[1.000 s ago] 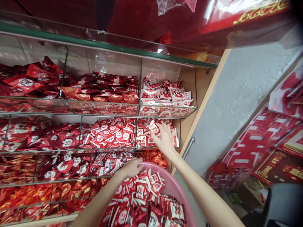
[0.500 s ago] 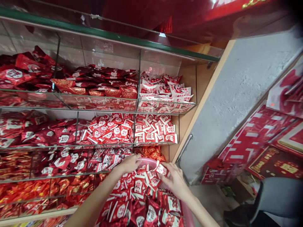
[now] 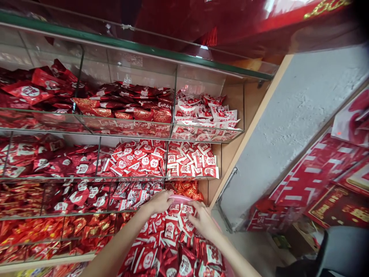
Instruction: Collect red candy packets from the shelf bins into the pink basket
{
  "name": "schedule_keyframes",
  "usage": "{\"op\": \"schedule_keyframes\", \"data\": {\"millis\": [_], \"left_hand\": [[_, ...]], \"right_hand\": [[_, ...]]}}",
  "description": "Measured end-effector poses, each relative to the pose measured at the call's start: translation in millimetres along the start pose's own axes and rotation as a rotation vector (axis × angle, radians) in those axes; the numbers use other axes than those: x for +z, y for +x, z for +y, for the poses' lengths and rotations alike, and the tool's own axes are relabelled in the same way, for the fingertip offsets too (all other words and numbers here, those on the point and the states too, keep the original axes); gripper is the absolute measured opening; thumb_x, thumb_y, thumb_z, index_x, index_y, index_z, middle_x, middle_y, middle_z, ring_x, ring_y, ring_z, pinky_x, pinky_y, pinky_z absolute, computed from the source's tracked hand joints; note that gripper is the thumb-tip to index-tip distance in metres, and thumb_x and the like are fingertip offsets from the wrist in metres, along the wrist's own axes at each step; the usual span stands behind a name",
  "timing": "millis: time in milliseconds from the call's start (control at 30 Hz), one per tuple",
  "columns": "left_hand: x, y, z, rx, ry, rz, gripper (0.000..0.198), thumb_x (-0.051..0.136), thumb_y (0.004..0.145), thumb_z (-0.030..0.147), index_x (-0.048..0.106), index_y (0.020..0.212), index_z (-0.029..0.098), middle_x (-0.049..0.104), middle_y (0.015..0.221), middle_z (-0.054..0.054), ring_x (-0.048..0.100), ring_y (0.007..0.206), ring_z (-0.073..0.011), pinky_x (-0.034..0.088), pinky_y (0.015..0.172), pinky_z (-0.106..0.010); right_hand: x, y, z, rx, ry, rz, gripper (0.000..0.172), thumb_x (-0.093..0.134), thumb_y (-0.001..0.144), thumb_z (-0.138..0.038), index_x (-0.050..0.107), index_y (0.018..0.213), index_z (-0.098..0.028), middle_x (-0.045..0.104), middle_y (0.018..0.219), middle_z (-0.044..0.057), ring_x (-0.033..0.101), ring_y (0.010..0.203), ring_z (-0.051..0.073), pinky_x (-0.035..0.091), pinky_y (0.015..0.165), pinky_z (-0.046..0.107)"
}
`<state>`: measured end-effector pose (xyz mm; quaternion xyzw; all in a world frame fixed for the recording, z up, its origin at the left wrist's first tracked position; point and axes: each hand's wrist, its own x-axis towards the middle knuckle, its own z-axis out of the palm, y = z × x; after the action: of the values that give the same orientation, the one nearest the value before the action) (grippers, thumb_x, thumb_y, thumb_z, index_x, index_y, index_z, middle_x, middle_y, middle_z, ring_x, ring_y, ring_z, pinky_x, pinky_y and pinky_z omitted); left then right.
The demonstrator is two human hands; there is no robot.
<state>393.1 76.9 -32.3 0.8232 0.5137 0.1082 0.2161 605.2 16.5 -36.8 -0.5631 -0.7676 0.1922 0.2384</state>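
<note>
A pink basket (image 3: 184,197) full of small red-and-white wrapped sweet packets (image 3: 170,227) is below me, against the shelves. My left hand (image 3: 160,202) has its fingers closed over the far rim on the left. At the far right of the basket, my right hand (image 3: 204,221) reaches in with thumb and fingers bent around a red-and-white sweet packet (image 3: 187,209). Part of that packet is hidden by the fingers. Darker red packets (image 3: 185,263) lie nearer to me in the basket.
Glass-fronted shelves (image 3: 135,132) hold red and gold packets in divided compartments. A thick glass edge (image 3: 138,44) juts out above. To the right are a grey wall (image 3: 302,100), red printed goods (image 3: 314,169) and a dark chair (image 3: 343,250).
My right hand has brought the sweet packet down and slightly left, lower into the basket. My left hand stays at the rim. The view has shifted slightly.
</note>
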Motion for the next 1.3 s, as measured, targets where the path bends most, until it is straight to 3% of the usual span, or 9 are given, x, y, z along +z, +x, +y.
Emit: {"op": "schedule_keyframes", "data": {"millis": [333, 533, 800, 900, 1067, 1200, 1300], "left_hand": [[0.1, 0, 0, 0.018, 0.001, 0.016, 0.034, 0.033, 0.086, 0.043, 0.056, 0.102, 0.023, 0.062, 0.099, -0.006, 0.057, 0.091, -0.0208, 0.041, 0.077, -0.029], [-3.7, -4, 4, -0.006, -0.007, 0.006, 0.035, 0.033, 0.086, 0.043, 0.056, 0.102, 0.024, 0.061, 0.101, -0.007, 0.058, 0.091, -0.0212, 0.041, 0.078, -0.030], [-2.6, -4, 3, 0.012, 0.007, 0.016, 0.032, 0.034, 0.085, 0.043, 0.057, 0.097, 0.024, 0.062, 0.097, -0.006, 0.058, 0.088, -0.0208, 0.041, 0.075, -0.029], [-1.1, -4, 1, 0.014, -0.011, 0.022, 0.035, 0.033, 0.086, 0.045, 0.057, 0.100, 0.024, 0.062, 0.099, -0.006, 0.058, 0.090, -0.0208, 0.041, 0.077, -0.029], [-2.8, -4, 3, -0.009, -0.020, 0.017, 0.033, 0.035, 0.085, 0.042, 0.057, 0.100, 0.023, 0.062, 0.098, -0.006, 0.057, 0.091, -0.0213, 0.041, 0.077, -0.029], [-1.3, -3, 1, -0.003, -0.013, 0.016, 0.033, 0.034, 0.086, 0.043, 0.057, 0.099, 0.023, 0.062, 0.098, -0.006, 0.058, 0.089, -0.0209, 0.041, 0.077, -0.030], [-0.5, -2, -1, -0.004, -0.013, 0.014, 0.037, 0.033, 0.086, 0.045, 0.056, 0.104, 0.022, 0.061, 0.104, -0.008, 0.057, 0.096, -0.0221, 0.041, 0.083, -0.031]], "right_hand": [[2, -15, -7, -0.056, -0.155, 0.041, 0.033, 0.037, 0.089, -0.031, 0.052, 0.118, -0.028, 0.054, 0.119, 0.004, 0.046, 0.107, 0.024, 0.035, 0.089, 0.037], [9, -16, -5, -0.059, -0.260, 0.157, 0.031, 0.037, 0.090, -0.034, 0.058, 0.110, -0.026, 0.052, 0.118, 0.009, 0.045, 0.107, 0.025, 0.037, 0.087, 0.040], [8, -11, 2, -0.073, -0.196, 0.211, 0.030, 0.037, 0.090, -0.041, 0.057, 0.108, -0.029, 0.052, 0.117, 0.007, 0.045, 0.108, 0.025, 0.038, 0.088, 0.042], [-9, -11, -11, -0.117, -0.133, 0.229, 0.028, 0.037, 0.090, -0.040, 0.057, 0.107, -0.028, 0.052, 0.116, 0.006, 0.046, 0.109, 0.024, 0.038, 0.090, 0.040], [-60, 3, -49, -0.315, -0.064, 0.302, 0.029, 0.039, 0.091, -0.034, 0.052, 0.115, -0.024, 0.051, 0.118, 0.007, 0.046, 0.110, 0.020, 0.036, 0.094, 0.035], [-95, 45, -74, -0.465, -0.095, 0.398, 0.028, 0.039, 0.091, -0.031, 0.054, 0.112, -0.021, 0.054, 0.114, 0.008, 0.047, 0.108, 0.020, 0.036, 0.093, 0.035], [-110, 89, -85, -0.487, -0.190, 0.388, 0.030, 0.036, 0.091, -0.031, 0.053, 0.113, -0.020, 0.055, 0.113, 0.009, 0.049, 0.106, 0.021, 0.036, 0.092, 0.035]]}}
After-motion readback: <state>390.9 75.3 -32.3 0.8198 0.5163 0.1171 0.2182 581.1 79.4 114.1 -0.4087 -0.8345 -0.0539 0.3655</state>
